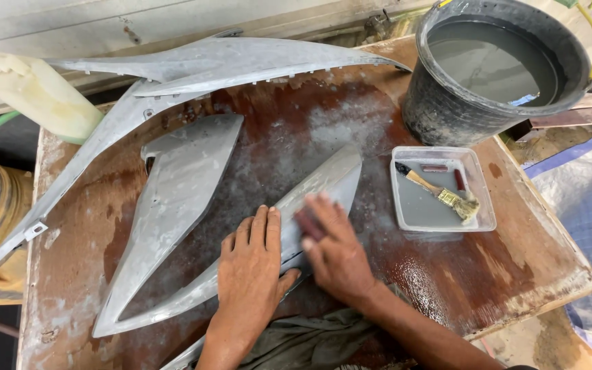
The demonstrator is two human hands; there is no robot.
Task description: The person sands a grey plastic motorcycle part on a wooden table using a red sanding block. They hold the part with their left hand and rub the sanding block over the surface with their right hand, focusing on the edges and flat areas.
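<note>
Fingers of the left hand (249,270) lie flat and spread, grasping nothing, pressing down the long grey panel (268,233) that runs diagonally across the middle of the desk (447,267). Fingers of the right hand (334,250) are curled over a small dark reddish pad (308,225) (probably an abrasive block), held against the same panel just beside the left hand. By the look of it, the step in hand is wet-sanding; the next stroke would call for steady downward hold from the left hand while the right slides along the panel's length. Further left lie a second grey panel (179,199) and a longer pointed one (193,72), with a pale plastic bottle (35,92). To the right sit a shallow tray (405,205) holding a brush (443,195), and a dark bucket (447,109) of grey water. Wet, whitish residue stains the brown surface.
</note>
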